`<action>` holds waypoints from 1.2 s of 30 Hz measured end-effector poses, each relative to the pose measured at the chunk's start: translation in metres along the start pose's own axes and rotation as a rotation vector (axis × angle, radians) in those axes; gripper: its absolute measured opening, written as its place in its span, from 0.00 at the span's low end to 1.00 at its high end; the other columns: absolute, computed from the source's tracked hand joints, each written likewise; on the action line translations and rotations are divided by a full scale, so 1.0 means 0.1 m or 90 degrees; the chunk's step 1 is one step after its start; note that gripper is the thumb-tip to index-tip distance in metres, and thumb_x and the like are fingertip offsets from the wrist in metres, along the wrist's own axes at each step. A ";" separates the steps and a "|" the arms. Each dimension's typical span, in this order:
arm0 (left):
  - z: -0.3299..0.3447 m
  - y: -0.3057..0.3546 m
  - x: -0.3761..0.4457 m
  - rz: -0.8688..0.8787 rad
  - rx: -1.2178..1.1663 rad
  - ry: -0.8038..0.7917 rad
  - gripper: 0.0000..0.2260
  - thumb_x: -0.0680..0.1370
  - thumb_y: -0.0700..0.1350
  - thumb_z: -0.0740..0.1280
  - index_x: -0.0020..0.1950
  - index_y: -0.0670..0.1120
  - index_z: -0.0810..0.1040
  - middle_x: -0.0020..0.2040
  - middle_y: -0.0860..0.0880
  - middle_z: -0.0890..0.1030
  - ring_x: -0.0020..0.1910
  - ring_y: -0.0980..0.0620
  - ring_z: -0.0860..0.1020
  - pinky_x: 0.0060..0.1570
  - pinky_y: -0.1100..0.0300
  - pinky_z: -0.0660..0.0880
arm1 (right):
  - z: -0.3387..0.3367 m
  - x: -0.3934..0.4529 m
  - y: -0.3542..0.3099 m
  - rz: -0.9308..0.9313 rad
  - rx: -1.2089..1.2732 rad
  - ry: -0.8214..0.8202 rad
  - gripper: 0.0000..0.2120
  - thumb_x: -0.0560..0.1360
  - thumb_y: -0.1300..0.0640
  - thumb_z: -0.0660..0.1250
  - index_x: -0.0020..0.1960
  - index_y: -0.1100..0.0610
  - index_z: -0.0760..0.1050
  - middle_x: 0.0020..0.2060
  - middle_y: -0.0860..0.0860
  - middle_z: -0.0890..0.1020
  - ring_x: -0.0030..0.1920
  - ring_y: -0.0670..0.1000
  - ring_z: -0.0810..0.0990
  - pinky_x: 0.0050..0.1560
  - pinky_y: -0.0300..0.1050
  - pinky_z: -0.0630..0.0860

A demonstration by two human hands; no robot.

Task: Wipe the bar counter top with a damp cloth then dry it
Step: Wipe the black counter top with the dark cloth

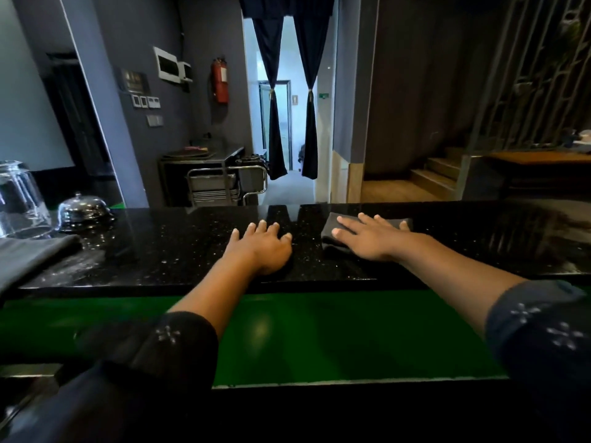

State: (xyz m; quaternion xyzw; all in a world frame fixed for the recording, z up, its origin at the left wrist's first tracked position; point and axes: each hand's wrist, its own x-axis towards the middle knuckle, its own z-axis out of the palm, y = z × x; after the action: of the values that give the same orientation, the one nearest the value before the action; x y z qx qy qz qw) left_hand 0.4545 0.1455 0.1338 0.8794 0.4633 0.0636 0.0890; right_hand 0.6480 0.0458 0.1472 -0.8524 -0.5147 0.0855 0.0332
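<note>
Right hand: flat, fingers spread, palm pressing a dark folded cloth onto the black counter top, near the far edge. Left hand: flat on the bare stone just beside the cloth, fingers slightly apart, gripping nothing. Open counter extends to the right of the cloth. At the left end stand a service bell, an upturned glass and a grey towel. A green ledge runs below the near edge.

Bare forearms, sleeves pushed up toward the elbows. Left sleeve dark navy, dotted with small pale flower-like sprigs. Right sleeve same fabric, same print. No rings or watch visible.
</note>
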 end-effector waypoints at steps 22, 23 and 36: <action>0.02 -0.03 0.08 -0.006 0.019 -0.001 0.26 0.82 0.57 0.45 0.79 0.52 0.50 0.79 0.49 0.47 0.78 0.48 0.46 0.75 0.46 0.42 | -0.23 0.77 0.89 0.185 -0.001 0.025 0.36 0.71 0.23 0.40 0.77 0.33 0.46 0.80 0.49 0.45 0.79 0.59 0.44 0.71 0.73 0.39; 0.02 -0.03 0.08 -0.007 0.017 0.000 0.26 0.82 0.57 0.45 0.79 0.52 0.50 0.79 0.48 0.47 0.78 0.48 0.46 0.75 0.46 0.42 | -0.21 0.64 0.76 0.175 -0.009 0.028 0.35 0.72 0.24 0.40 0.77 0.33 0.45 0.80 0.49 0.45 0.79 0.59 0.45 0.70 0.74 0.39; -0.01 -0.09 0.04 0.033 0.026 -0.007 0.27 0.82 0.58 0.44 0.79 0.49 0.51 0.79 0.47 0.48 0.78 0.45 0.47 0.74 0.44 0.43 | 0.09 -0.84 0.40 0.049 0.009 0.045 0.31 0.75 0.26 0.43 0.76 0.31 0.48 0.80 0.44 0.47 0.79 0.54 0.46 0.71 0.67 0.39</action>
State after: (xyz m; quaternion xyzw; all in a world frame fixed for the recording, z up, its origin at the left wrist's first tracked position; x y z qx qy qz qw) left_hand 0.4500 0.1540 0.1326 0.8932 0.4409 0.0514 0.0722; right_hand 0.6429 -0.0472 0.1421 -0.8740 -0.4792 0.0601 0.0544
